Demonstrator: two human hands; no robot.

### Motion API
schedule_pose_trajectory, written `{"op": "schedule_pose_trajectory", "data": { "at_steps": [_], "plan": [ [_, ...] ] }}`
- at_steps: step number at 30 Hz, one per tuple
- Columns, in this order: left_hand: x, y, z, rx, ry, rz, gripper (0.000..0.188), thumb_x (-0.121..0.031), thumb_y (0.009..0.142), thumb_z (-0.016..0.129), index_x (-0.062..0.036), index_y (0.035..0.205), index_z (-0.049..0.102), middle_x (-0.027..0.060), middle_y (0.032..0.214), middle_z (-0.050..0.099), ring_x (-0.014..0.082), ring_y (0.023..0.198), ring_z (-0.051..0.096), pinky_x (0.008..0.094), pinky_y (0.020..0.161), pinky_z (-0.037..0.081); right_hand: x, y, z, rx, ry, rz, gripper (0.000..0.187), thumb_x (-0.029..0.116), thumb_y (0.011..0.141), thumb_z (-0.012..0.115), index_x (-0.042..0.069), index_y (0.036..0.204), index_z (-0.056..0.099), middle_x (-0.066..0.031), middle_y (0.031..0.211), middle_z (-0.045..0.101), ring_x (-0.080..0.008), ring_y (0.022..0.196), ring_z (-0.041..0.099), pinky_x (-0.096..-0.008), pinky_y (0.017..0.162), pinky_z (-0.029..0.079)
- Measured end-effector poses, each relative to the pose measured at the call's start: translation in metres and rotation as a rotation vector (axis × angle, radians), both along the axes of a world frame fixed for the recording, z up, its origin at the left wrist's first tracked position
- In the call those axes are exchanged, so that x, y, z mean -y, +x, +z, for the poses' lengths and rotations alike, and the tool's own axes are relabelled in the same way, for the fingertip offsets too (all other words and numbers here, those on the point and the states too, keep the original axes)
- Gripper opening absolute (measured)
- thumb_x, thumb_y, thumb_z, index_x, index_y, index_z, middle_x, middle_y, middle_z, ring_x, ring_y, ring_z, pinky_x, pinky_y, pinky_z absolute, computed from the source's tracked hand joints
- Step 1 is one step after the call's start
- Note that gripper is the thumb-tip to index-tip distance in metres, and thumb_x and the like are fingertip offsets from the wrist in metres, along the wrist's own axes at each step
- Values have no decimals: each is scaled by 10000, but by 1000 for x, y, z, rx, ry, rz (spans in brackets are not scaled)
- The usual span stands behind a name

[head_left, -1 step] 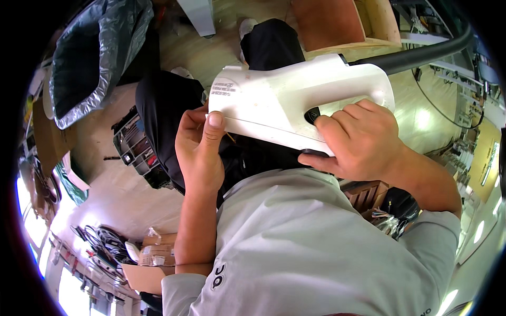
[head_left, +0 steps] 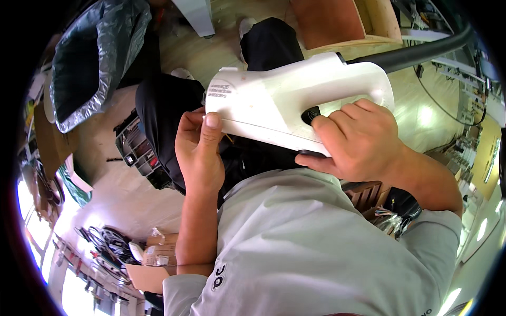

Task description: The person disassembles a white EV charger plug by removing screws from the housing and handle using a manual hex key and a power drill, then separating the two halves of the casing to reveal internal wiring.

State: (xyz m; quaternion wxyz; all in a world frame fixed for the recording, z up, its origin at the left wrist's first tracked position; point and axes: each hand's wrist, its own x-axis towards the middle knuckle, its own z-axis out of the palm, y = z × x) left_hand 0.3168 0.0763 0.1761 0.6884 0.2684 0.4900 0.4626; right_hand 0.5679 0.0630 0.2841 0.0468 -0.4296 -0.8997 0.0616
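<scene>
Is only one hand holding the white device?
No, the left hand holds one end of the white device and the right hand grips it toward the other.

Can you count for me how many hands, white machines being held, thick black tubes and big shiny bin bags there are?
Bare hands: 2, the left hand and the right hand
White plastic device with a loop handle: 1
Thick black curved tube: 1
Shiny dark-grey plastic bag: 1
Total: 5
</scene>
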Motion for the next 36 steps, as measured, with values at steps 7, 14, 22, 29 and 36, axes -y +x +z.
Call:
{"op": "schedule_pose_trajectory", "data": {
  "at_steps": [7,14,22,29,36],
  "plan": [
    [-18,23,13,-64,-131,73,423,-294,991,582,35,1249,513,148,1201,618,233,1109,611,389,978,494,0,-3,-27,-142,261,-76,410,425,790,698,32,741,591,-3,592,449,-153,516,435,-278,514,341],
    [-40,26,-2,39,-164,49,427,-309,987,584,41,1224,527,143,1195,628,237,1105,622,385,977,502,-3,17,-32,-358,366,-173,392,431,964,530,53,945,633,-58,863,627,-218,813,604,-373,802,499],
    [-62,24,-14,-71,-181,-136,625,-479,1026,392,-20,1449,376,186,1418,486,316,1281,508,456,1071,421,3,66,-49,-438,532,-340,340,367,954,599,56,1088,621,-116,1072,687,-282,993,644,-431,890,511],
    [-65,30,-14,-74,-250,-60,624,-479,1027,397,30,1385,440,186,1326,558,310,1210,561,418,1032,453,10,72,-71,-650,556,-340,260,241,933,628,16,1061,603,-169,1042,674,-319,970,640,-433,881,527],
    [-75,23,-12,-76,-304,-72,618,-486,1030,383,33,1348,491,181,1270,602,300,1140,612,394,982,500,8,75,-93,-1465,122,-927,398,263,943,596,-47,1175,504,-176,1096,586,-270,980,583,-393,907,485]
  ]
}}
